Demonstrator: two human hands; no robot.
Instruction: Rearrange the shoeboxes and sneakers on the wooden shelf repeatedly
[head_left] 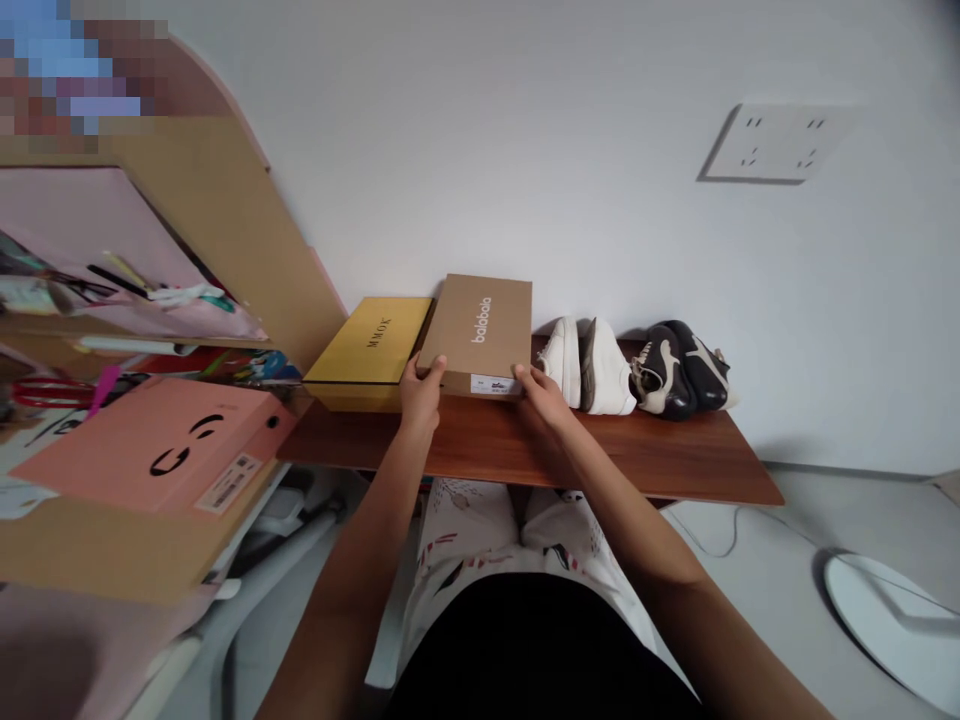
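Note:
A brown shoebox [484, 325] marked "balabala" is on the reddish wooden shelf [600, 455], between a yellow box [367, 345] and a pair of white shoes [585, 365]. My left hand [423, 395] grips its near left corner, thumb on the lid. At the near right corner, my right hand [544, 395] holds the same box, thumb by the white label. The fingers under the box are partly hidden. Black shoes with light trim [679, 370] stand right of the white pair.
A pink box [157, 440] lies on a cluttered desk [112, 555] at the left, near pens and red-handled scissors [52, 390]. A socket plate [780, 143] is on the wall. On the floor at the lower right is a round white base [892, 620] with a cable.

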